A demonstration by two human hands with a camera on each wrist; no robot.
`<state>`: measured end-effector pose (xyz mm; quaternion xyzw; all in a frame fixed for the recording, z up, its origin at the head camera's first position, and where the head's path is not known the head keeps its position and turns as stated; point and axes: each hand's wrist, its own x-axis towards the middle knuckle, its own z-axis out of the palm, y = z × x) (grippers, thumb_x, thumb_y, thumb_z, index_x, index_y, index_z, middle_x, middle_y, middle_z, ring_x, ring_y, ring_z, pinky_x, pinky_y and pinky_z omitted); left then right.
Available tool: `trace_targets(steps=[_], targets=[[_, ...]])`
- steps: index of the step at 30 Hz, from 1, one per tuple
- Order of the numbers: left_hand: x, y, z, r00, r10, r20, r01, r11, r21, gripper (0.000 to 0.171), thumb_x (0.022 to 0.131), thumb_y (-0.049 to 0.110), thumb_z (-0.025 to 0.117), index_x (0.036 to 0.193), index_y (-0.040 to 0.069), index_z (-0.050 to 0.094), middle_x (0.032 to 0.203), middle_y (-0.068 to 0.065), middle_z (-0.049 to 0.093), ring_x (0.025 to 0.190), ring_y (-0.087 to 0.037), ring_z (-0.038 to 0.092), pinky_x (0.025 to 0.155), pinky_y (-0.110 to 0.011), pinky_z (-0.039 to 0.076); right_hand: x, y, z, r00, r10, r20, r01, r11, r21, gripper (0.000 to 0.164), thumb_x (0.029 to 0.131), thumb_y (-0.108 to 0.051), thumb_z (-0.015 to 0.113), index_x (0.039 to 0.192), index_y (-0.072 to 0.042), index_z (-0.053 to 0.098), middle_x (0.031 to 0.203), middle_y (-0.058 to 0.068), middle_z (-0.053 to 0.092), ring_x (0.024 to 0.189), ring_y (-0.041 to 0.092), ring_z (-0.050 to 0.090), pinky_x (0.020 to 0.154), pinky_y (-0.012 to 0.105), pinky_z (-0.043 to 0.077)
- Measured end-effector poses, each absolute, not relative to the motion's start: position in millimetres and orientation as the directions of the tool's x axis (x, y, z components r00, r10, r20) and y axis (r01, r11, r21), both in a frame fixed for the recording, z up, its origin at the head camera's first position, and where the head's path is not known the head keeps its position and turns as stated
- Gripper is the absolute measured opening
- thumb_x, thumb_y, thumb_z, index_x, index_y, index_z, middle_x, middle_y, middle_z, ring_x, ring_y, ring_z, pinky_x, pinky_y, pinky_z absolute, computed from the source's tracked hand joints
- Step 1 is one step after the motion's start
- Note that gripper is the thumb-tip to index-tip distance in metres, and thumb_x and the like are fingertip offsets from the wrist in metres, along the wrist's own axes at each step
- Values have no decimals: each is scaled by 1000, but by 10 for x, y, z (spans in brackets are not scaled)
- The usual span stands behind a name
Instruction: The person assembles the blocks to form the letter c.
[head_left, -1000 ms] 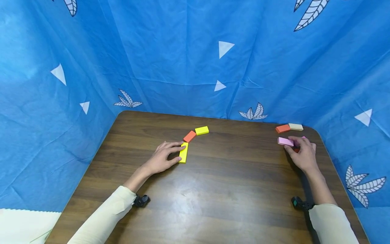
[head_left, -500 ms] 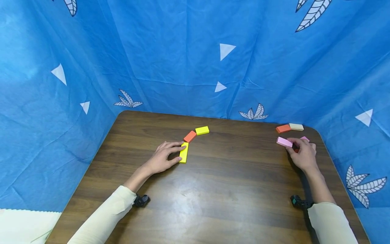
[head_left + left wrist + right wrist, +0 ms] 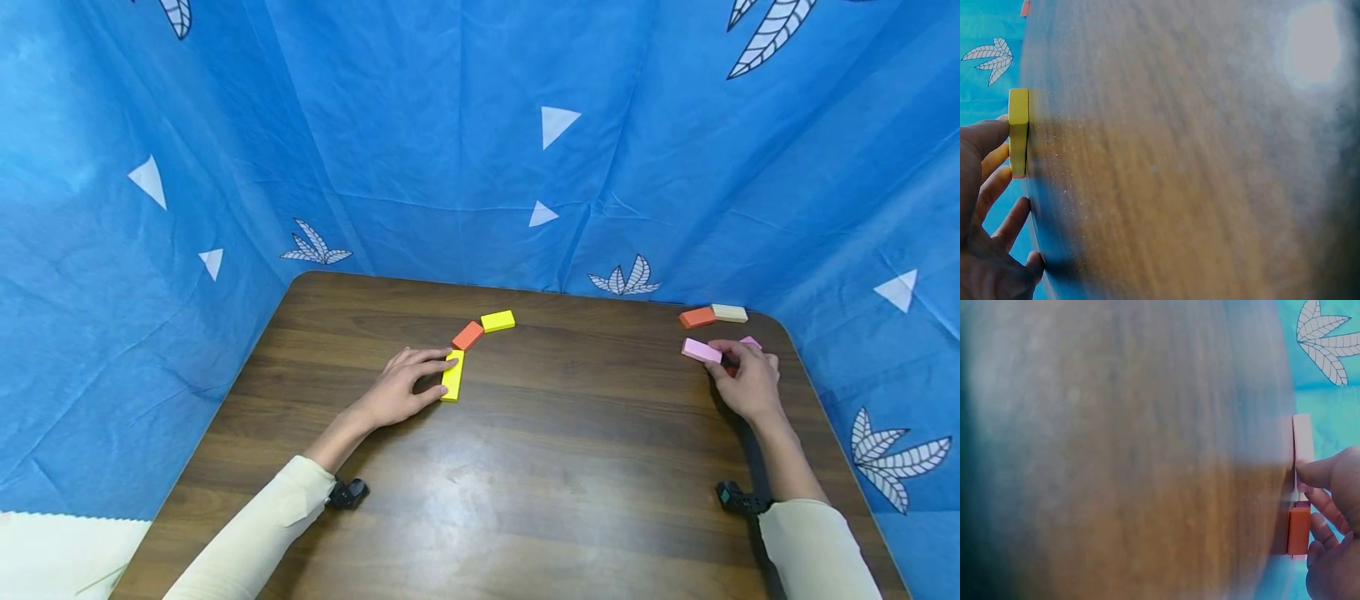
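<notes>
wood-grained table point(image 3: 585, 467), as i view it from my remote post: the left hand point(image 3: 405, 392) has its fingers loosely spread, thumb and fingertips touching the near yellow block point(image 3: 452, 377), which lies flat. from this block's far end, a left orange block point(image 3: 467, 336) and then a far yellow block point(image 3: 497, 321) continue in a bent row, their corners meeting or nearly so. at the table's right side, the right hand point(image 3: 744, 383) pinches the right end of a pink block point(image 3: 701, 351); i cannot tell whether that block touches the table. a second pink piece point(image 3: 750, 341) shows just beyond this hand, and my right wrist view gives a partly hidden orange block point(image 3: 1299, 531) beside its fingers. farther back, a rear orange block point(image 3: 697, 317) and a cream block point(image 3: 729, 313) lie end to end, near a leaf-printed blue cloth point(image 3: 450, 125).
</notes>
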<state>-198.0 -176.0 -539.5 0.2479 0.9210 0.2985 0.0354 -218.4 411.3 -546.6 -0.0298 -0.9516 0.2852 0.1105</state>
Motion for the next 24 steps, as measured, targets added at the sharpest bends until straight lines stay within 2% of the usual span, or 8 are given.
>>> trace_targets(steps=[9,14,24], targets=[[-1967,-1766,-5418,-876,477,75,431,702,567,52,105,32,73,154,20,62,166,-5,53,153,-37,46,134,-70,18,-2192,4057,-5490,-974,94,207,-39,828,-559,31,105,-8,66,132,6,65,136,40,59,123,53,44,101,70,25],[-1967,-1757,-5411,-873,479,86,440,700,562,52,104,30,74,154,19,63,165,-6,54,152,-37,48,134,-70,19,-2208,3991,-5504,-979,85,187,-40,813,-581,31,105,-9,64,134,5,64,144,40,52,130,58,36,105,76,23],[-1979,-1756,-5425,-877,475,72,428,705,565,52,105,32,72,154,21,62,166,-4,53,154,-37,46,136,-67,17,-2244,3821,-5494,-980,44,193,-77,814,-576,33,105,-9,64,135,5,63,142,37,52,121,55,38,99,72,26]])
